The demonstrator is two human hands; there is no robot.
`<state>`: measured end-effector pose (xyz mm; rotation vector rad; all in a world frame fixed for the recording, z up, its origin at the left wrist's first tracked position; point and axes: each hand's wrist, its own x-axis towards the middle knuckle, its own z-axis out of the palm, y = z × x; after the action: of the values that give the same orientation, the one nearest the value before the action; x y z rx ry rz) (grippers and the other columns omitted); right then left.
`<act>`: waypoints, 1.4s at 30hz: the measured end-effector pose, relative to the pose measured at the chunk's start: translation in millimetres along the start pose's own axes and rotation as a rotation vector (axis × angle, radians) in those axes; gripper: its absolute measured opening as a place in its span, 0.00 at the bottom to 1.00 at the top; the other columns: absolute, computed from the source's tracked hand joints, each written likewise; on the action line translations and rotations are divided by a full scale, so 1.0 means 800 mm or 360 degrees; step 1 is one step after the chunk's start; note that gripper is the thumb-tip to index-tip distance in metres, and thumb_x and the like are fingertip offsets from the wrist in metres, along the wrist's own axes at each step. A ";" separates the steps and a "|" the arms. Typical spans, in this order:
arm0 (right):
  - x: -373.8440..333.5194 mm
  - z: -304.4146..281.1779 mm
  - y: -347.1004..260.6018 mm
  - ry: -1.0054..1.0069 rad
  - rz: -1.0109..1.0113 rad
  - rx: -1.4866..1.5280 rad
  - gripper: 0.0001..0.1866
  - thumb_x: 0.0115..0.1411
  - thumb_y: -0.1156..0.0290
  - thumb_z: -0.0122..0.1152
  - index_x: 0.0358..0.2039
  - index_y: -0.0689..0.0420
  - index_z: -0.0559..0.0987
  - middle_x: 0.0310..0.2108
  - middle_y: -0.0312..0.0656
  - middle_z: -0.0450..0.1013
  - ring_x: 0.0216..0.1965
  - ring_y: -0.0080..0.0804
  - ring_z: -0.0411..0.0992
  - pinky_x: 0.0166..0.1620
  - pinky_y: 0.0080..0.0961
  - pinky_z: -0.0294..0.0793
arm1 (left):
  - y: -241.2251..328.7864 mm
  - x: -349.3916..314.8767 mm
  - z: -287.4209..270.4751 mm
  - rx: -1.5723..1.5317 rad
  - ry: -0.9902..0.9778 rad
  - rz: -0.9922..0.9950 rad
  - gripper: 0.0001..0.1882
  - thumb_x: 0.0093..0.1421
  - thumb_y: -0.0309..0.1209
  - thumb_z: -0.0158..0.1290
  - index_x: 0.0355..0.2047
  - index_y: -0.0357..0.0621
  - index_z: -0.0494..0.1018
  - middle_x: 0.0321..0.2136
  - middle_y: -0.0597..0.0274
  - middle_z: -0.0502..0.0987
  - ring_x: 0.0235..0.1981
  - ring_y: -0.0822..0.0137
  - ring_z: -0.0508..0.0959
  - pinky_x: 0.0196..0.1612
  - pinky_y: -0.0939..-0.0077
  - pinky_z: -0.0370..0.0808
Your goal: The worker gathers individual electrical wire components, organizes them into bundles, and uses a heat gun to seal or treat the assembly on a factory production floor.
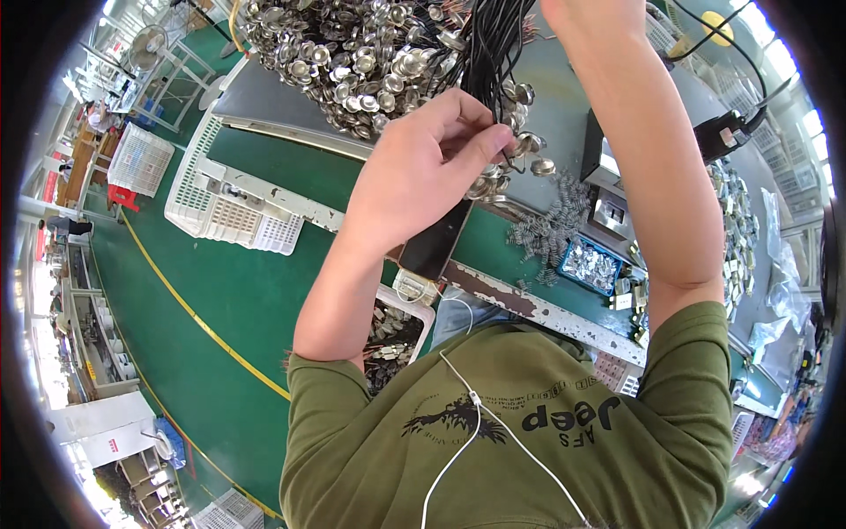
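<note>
My left hand (432, 159) is raised over the bench, its fingertips pinched on a small round metal disc part (522, 141) that hangs from a bundle of thin black wires (493, 53). My right hand (582, 11) is at the top edge of the picture, mostly cut off, and grips the wire bundle higher up. Several more metal discs dangle from the wires just below my left fingers. Behind them lies a big heap of the same shiny disc parts (352, 53).
A pile of small springs (551, 229) and a blue tray of metal pieces (589, 264) lie on the green bench. A dark phone (436, 247) leans by the bench edge. White plastic crates (229, 212) stand on the green floor to the left. A grey box with cables (608, 176) stands to the right.
</note>
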<state>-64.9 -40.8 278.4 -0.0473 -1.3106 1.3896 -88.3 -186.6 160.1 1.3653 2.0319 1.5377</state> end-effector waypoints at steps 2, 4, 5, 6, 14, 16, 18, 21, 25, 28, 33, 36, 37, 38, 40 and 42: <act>0.002 0.001 -0.001 -0.0011 0.0000 0.0009 0.27 0.63 0.65 0.64 0.56 0.65 0.66 0.19 0.32 0.63 0.18 0.21 0.63 0.23 0.21 0.63 | -0.003 0.001 -0.003 -0.0520 -0.0168 -0.0003 0.11 0.68 0.33 0.52 0.37 0.37 0.70 0.34 0.56 0.83 0.37 0.69 0.83 0.38 0.75 0.77; 0.005 0.001 0.001 -0.0010 0.0024 0.0065 0.26 0.63 0.64 0.64 0.55 0.65 0.67 0.19 0.32 0.63 0.19 0.21 0.63 0.23 0.21 0.63 | 0.000 -0.002 -0.006 -0.0949 -0.0365 -0.0033 0.10 0.73 0.31 0.44 0.42 0.35 0.64 0.39 0.49 0.81 0.43 0.66 0.82 0.44 0.73 0.78; 0.006 0.001 0.002 -0.0016 0.0014 0.0068 0.26 0.63 0.64 0.64 0.55 0.65 0.67 0.19 0.32 0.63 0.19 0.21 0.63 0.23 0.21 0.63 | 0.000 -0.002 -0.005 -0.0946 -0.0361 -0.0022 0.10 0.73 0.31 0.44 0.42 0.35 0.64 0.39 0.49 0.81 0.43 0.66 0.82 0.44 0.73 0.78; 0.007 0.001 0.003 -0.0002 0.0035 0.0074 0.26 0.63 0.64 0.64 0.55 0.65 0.67 0.20 0.32 0.63 0.19 0.21 0.63 0.24 0.21 0.64 | 0.001 -0.002 -0.004 -0.1117 -0.0418 -0.0080 0.09 0.73 0.31 0.44 0.43 0.36 0.63 0.40 0.48 0.81 0.43 0.65 0.82 0.45 0.72 0.79; 0.013 -0.003 0.010 0.0056 0.0252 0.0225 0.12 0.64 0.66 0.63 0.39 0.56 0.69 0.23 0.34 0.65 0.20 0.24 0.65 0.27 0.27 0.72 | 0.023 -0.019 0.005 -0.0917 -0.0291 -0.0042 0.11 0.71 0.28 0.45 0.50 0.37 0.61 0.35 0.56 0.80 0.37 0.70 0.81 0.42 0.78 0.76; 0.010 0.004 0.006 0.0121 0.0200 0.0269 0.12 0.65 0.66 0.62 0.38 0.56 0.69 0.24 0.34 0.65 0.20 0.25 0.65 0.28 0.27 0.73 | 0.025 -0.020 0.008 -0.1095 -0.0331 -0.0107 0.11 0.71 0.28 0.45 0.50 0.38 0.61 0.34 0.58 0.80 0.36 0.71 0.80 0.41 0.78 0.76; 0.004 0.008 -0.004 0.0198 0.0185 0.0340 0.12 0.66 0.67 0.61 0.38 0.56 0.67 0.25 0.36 0.65 0.23 0.28 0.67 0.29 0.27 0.73 | 0.020 -0.020 0.019 -0.1712 -0.0349 -0.0245 0.10 0.71 0.28 0.45 0.49 0.39 0.61 0.33 0.59 0.79 0.35 0.72 0.79 0.40 0.79 0.75; -0.002 0.021 -0.003 0.0306 0.0280 0.0419 0.12 0.66 0.67 0.61 0.38 0.57 0.67 0.26 0.36 0.66 0.25 0.28 0.68 0.30 0.27 0.73 | 0.000 -0.020 0.040 -0.1340 -0.0117 0.0056 0.09 0.72 0.30 0.44 0.48 0.40 0.62 0.34 0.60 0.79 0.35 0.71 0.79 0.38 0.76 0.75; 0.005 0.015 0.006 0.0307 0.0150 0.0427 0.12 0.66 0.67 0.61 0.38 0.57 0.67 0.27 0.36 0.67 0.27 0.28 0.68 0.31 0.27 0.72 | -0.018 -0.012 0.055 -0.0151 -0.0270 -0.0068 0.06 0.72 0.27 0.41 0.44 0.39 0.66 0.41 0.54 0.81 0.46 0.69 0.80 0.51 0.75 0.73; 0.009 0.016 0.004 0.0321 0.0096 0.0400 0.11 0.66 0.67 0.60 0.38 0.57 0.67 0.28 0.37 0.67 0.27 0.28 0.69 0.30 0.26 0.71 | -0.027 -0.011 0.055 -0.0437 -0.0161 0.0139 0.09 0.72 0.27 0.42 0.47 0.37 0.68 0.40 0.54 0.82 0.43 0.62 0.81 0.47 0.72 0.75; 0.021 0.013 0.012 0.0300 0.0052 0.0400 0.11 0.66 0.67 0.60 0.40 0.58 0.68 0.31 0.39 0.69 0.27 0.28 0.72 0.31 0.27 0.73 | -0.012 -0.030 0.045 -0.0424 -0.0018 0.0285 0.12 0.71 0.30 0.45 0.52 0.40 0.69 0.37 0.55 0.83 0.39 0.53 0.82 0.40 0.69 0.78; 0.021 0.009 0.014 0.0318 0.0076 0.0424 0.12 0.66 0.67 0.60 0.40 0.59 0.68 0.32 0.40 0.71 0.28 0.29 0.73 0.32 0.28 0.74 | 0.010 -0.032 0.018 0.0475 -0.0154 0.0327 0.15 0.73 0.29 0.41 0.55 0.33 0.66 0.40 0.54 0.83 0.43 0.64 0.83 0.49 0.70 0.76; 0.019 0.011 0.012 0.0315 0.0077 0.0426 0.12 0.66 0.67 0.60 0.40 0.59 0.68 0.32 0.40 0.71 0.28 0.29 0.73 0.32 0.28 0.74 | 0.016 -0.033 0.010 0.0476 -0.0150 0.0327 0.15 0.73 0.29 0.41 0.55 0.33 0.66 0.40 0.54 0.83 0.43 0.64 0.83 0.49 0.70 0.76; 0.016 0.014 0.007 0.0317 0.0112 0.0412 0.12 0.66 0.67 0.60 0.40 0.58 0.68 0.32 0.40 0.71 0.29 0.29 0.73 0.32 0.28 0.75 | 0.022 -0.034 0.004 0.0332 -0.0238 0.0243 0.16 0.73 0.30 0.41 0.55 0.32 0.66 0.38 0.54 0.83 0.42 0.63 0.83 0.50 0.69 0.76; 0.010 0.017 0.000 0.0309 0.0145 0.0406 0.11 0.66 0.67 0.60 0.40 0.58 0.68 0.31 0.39 0.71 0.29 0.30 0.74 0.33 0.28 0.75 | 0.024 -0.039 -0.003 0.0193 -0.0313 0.0162 0.17 0.73 0.30 0.41 0.56 0.31 0.65 0.35 0.54 0.83 0.41 0.61 0.83 0.50 0.67 0.76; 0.006 0.019 -0.005 0.0285 0.0239 0.0366 0.11 0.66 0.66 0.61 0.40 0.56 0.69 0.30 0.38 0.72 0.29 0.30 0.74 0.32 0.27 0.75 | 0.025 -0.051 -0.006 -0.1047 -0.0367 0.0125 0.17 0.73 0.30 0.39 0.54 0.28 0.65 0.32 0.54 0.83 0.41 0.59 0.83 0.50 0.65 0.76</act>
<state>-74.2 -48.4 289.5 -0.1140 -1.0097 1.6176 -59.6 -221.7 165.8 1.2737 1.1854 1.7608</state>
